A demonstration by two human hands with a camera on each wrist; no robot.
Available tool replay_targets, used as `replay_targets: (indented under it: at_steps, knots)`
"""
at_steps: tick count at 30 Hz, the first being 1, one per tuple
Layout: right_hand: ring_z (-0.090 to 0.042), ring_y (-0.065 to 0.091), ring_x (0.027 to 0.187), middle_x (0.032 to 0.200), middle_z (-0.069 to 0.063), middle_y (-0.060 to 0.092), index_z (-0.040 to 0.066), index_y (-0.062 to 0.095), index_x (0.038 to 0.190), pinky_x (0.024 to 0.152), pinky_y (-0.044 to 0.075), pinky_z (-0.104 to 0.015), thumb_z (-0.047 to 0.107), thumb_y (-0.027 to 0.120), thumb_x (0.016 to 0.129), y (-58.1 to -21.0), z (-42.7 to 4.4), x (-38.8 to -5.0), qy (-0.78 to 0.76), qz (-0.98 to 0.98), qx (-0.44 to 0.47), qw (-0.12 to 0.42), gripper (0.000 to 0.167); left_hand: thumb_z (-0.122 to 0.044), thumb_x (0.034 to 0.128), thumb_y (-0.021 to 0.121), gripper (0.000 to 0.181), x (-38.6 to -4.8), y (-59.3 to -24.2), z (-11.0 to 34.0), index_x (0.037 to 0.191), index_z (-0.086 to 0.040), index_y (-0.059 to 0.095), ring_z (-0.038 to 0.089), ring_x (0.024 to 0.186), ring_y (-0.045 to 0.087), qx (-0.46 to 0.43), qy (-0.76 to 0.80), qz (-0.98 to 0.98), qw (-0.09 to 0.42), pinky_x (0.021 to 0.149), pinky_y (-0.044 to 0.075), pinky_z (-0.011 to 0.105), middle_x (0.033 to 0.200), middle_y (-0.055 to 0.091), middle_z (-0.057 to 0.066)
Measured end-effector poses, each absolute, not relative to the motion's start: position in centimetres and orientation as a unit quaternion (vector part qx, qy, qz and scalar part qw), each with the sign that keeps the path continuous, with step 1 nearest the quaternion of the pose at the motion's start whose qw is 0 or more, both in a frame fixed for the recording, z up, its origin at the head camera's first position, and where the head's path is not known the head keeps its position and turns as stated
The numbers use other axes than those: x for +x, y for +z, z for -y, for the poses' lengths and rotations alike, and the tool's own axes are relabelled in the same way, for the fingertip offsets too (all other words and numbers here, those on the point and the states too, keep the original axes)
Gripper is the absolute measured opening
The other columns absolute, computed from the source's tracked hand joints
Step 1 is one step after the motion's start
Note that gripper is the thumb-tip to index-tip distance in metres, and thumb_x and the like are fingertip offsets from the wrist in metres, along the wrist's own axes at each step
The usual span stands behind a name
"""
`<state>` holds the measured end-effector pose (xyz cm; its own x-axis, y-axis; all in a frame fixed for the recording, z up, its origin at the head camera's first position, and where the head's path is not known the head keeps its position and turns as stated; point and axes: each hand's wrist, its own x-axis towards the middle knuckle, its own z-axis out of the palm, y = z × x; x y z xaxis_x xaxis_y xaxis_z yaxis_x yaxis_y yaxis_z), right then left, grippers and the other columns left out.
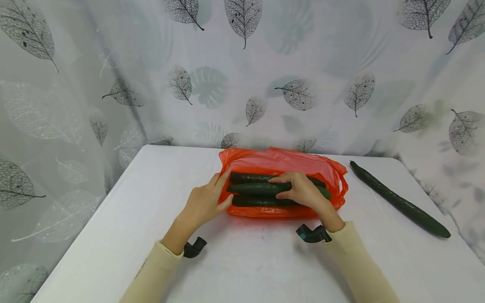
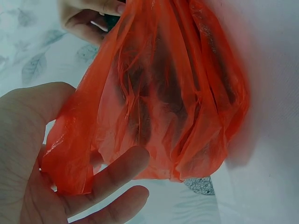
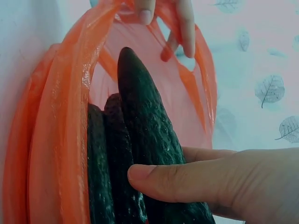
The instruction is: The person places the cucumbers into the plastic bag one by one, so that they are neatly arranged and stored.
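An orange-red plastic bag (image 1: pixel 278 160) lies on the table, its opening showing several long dark green cucumbers (image 1: pixel 246 201) side by side. My right hand (image 1: pixel 303 192) grips the middle cucumber (image 3: pixel 147 107) between thumb and fingers. In the right wrist view, that cucumber's tapered end stands above two others inside the bag's mouth. At the bag's left end, my left hand (image 1: pixel 202 204) has its fingers through a handle loop (image 2: pixel 77 135), with the plastic between thumb and fingers. Part of the left fingers is hidden behind the plastic in the left wrist view.
A single long cucumber (image 1: pixel 398 200) lies slanted on the right side of the white table (image 1: pixel 246 261). A curtain (image 1: pixel 151 50) with a leaf print hangs behind and along both sides of the table.
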<state>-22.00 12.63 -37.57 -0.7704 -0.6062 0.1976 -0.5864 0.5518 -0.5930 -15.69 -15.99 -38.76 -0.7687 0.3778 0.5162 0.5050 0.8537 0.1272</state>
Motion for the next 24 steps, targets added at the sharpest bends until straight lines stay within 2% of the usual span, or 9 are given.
replay_targets:
  at_steps: [10, 17, 24]
  knots:
    - [-0.03, 0.064, 0.107, 0.113, -0.013, 0.07, 0.004, 0.07, 0.119, 0.088, 0.052, -0.046, 0.003, 0.079, 0.078, -38.7, -11.6, -22.5, -0.338, -0.871, -0.355, 0.016, 0.042, -0.025, 0.0868, 0.068, 0.064, -15.7, -38.6, 16.2, 0.142, -0.002, 0.046, 0.01, 0.04, 0.031, -0.237, -0.131, 0.933, 0.239, 0.04, 0.034, 0.021, 0.112, 0.062, 0.017]
    - [-0.03, 0.063, 0.109, 0.115, -0.013, 0.069, 0.004, 0.069, 0.121, 0.091, 0.051, -0.047, 0.002, 0.076, 0.08, -39.4, -11.8, -22.9, -0.337, -0.874, -0.348, 0.037, 0.041, -0.025, 0.086, 0.069, 0.065, -15.6, -38.5, 16.5, 0.142, -0.002, 0.046, 0.01, 0.039, 0.028, -0.227, -0.138, 0.933, 0.241, 0.039, 0.032, 0.022, 0.113, 0.061, 0.017]
    - [-0.033, 0.061, 0.111, 0.117, -0.015, 0.068, 0.002, 0.068, 0.121, 0.091, 0.05, -0.049, 0.001, 0.076, 0.08, -40.2, -12.2, -22.9, -0.348, -0.872, -0.343, 0.024, 0.041, -0.026, 0.0861, 0.069, 0.064, -15.8, -38.7, 16.4, 0.141, -0.002, 0.047, 0.01, 0.039, 0.029, -0.234, -0.133, 0.934, 0.236, 0.039, 0.032, 0.021, 0.113, 0.062, 0.017]
